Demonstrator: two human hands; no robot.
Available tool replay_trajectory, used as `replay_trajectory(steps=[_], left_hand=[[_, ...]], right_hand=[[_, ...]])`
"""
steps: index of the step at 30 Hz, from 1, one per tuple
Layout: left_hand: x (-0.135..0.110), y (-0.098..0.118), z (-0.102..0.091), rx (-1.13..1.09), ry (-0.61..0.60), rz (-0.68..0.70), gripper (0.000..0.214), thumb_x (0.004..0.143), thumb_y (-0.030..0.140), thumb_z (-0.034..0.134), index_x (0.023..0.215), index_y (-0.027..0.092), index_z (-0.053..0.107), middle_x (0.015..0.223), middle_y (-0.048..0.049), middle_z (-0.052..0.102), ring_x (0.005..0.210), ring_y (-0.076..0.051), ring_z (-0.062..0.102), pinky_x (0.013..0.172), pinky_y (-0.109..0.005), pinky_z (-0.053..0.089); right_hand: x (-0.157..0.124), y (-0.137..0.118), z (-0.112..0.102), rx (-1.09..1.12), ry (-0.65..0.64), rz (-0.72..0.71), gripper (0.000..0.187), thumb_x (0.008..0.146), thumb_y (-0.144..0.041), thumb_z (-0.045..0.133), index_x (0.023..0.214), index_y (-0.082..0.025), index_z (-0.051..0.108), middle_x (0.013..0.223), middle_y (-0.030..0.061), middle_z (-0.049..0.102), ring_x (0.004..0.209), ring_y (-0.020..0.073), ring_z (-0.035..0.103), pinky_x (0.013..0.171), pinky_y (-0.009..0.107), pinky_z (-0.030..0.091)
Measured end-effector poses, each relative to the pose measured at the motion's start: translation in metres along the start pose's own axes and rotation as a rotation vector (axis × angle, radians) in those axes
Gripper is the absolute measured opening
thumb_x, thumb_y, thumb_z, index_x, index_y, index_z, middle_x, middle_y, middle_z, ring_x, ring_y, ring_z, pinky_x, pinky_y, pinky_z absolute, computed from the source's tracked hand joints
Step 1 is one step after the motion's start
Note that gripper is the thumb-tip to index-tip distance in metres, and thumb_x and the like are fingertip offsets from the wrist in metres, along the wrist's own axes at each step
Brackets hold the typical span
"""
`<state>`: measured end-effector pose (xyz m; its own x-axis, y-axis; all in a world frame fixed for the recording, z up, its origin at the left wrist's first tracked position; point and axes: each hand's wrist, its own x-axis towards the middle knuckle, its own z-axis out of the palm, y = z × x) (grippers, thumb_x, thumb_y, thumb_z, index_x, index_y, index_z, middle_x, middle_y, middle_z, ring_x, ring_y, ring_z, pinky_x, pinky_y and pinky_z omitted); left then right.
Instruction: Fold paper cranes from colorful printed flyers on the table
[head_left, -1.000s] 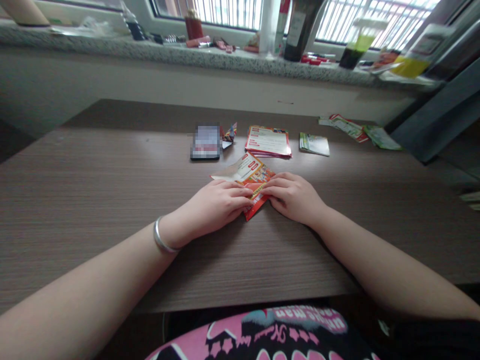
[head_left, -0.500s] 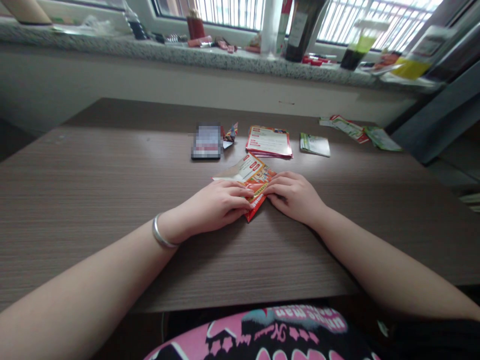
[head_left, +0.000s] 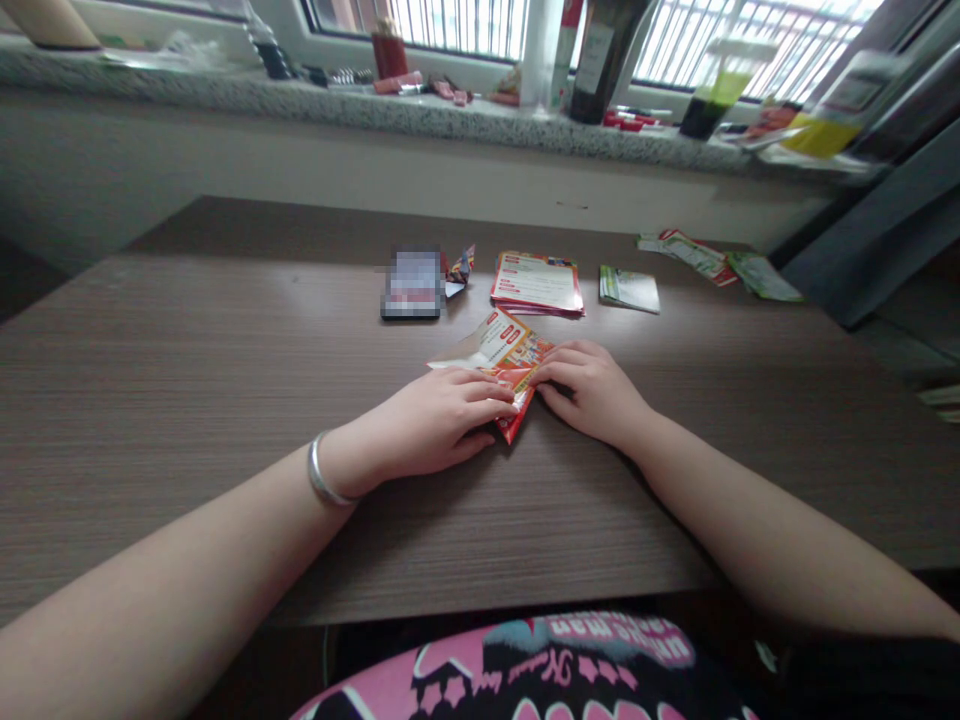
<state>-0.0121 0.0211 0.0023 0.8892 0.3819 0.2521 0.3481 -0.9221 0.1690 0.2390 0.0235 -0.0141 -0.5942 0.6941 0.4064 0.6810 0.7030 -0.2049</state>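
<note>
A glossy, printed red, orange and cream paper (head_left: pixel 491 340) lies slantwise on the table, with a fold across it and a red corner pointing toward me. My left hand (head_left: pixel 442 420), with a silver bangle at the wrist, rests palm down over its lower left part, the fingers stretched out flat on it. At the right edge my right hand (head_left: pixel 589 385) has its fingers bent and closed on the paper. The fingers of both hands hide part of the fold.
Behind the paper stand a blurred-out dark-framed item (head_left: pixel 412 285), a folded paper piece (head_left: pixel 460 268), a stack of printed sheets (head_left: pixel 537 283) and a small green-white stack (head_left: pixel 630 290). Loose strips (head_left: pixel 697 255) lie at the far right. Bottles and clutter line the windowsill (head_left: pixel 450 122).
My left hand has slid slightly right and toward me across the paper, and its thumb shows more. The red corner has shifted a little right. My right hand has barely moved.
</note>
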Motion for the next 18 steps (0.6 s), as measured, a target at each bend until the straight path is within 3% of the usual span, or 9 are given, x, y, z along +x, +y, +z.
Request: replay_trajectory(steps=[6, 18], left_hand=[[-0.0019, 0.0063, -0.0005, 0.059, -0.034, -0.076, 0.04, 0.087, 0.032, 0.062, 0.126, 0.022, 0.059, 0.137, -0.0087, 0.057, 0.122, -0.028, 0.055, 0.106, -0.046, 0.044], [0.0008, 0.0074, 0.002, 0.004, -0.051, -0.091, 0.04, 0.088, 0.031, 0.06, 0.126, 0.02, 0.059, 0.127, -0.0101, 0.061, 0.121, -0.027, 0.052, 0.108, -0.045, 0.041]], right_hand=[[0.0004, 0.0036, -0.0044, 0.001, -0.038, 0.028, 0.017, 0.084, -0.018, 0.06, 0.096, -0.023, 0.07, 0.1, 0.0058, 0.073, 0.097, 0.0227, 0.063, 0.089, 0.041, 0.048], [0.0015, 0.0063, 0.0028, 0.117, 0.057, 0.043, 0.012, 0.091, -0.027, 0.06, 0.092, -0.023, 0.071, 0.104, 0.006, 0.07, 0.104, 0.0208, 0.062, 0.095, 0.041, 0.048]])
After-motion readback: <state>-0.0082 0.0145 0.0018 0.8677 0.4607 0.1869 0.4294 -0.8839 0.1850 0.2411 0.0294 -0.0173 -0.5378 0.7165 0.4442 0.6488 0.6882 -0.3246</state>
